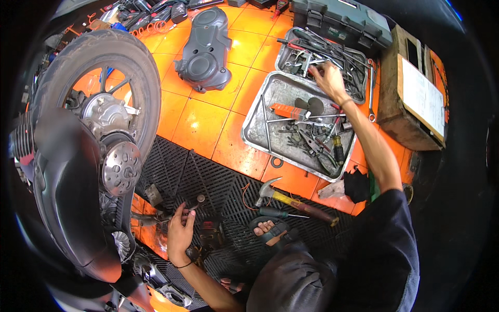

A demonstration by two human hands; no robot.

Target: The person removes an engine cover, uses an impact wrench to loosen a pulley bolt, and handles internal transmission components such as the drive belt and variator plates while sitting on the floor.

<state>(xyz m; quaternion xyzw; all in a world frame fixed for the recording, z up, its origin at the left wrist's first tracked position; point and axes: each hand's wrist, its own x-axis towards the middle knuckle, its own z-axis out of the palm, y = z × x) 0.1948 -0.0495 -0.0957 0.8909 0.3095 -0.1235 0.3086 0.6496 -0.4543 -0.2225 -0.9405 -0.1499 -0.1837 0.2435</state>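
My left hand (pixel 181 231) is low beside the scooter's rear drive (pixel 119 166), its fingers closed on a small dark metal tool (pixel 199 200) with a rounded end. My right hand (pixel 330 80) reaches into the upper metal tray (pixel 280 61) of wrenches, fingers bent around something I cannot make out, near red handles. Below it lies the larger tray (pixel 254 132), holding pliers (pixel 314 145), a yellow-handled screwdriver (pixel 338 149) and an orange strip (pixel 288 110). A hammer (pixel 299 203) and teal-handled screwdriver (pixel 273 212) lie on the black mat (pixel 169 166).
The rear tyre (pixel 145 91) fills the left. A black engine cover (pixel 202 49) lies on orange tiles (pixel 192 125). At right are a long wrench (pixel 371 96), a wooden crate (pixel 395 125) with a paper board (pixel 421 93), and a toolbox (pixel 343 21). My sandalled foot (pixel 267 229) rests below.
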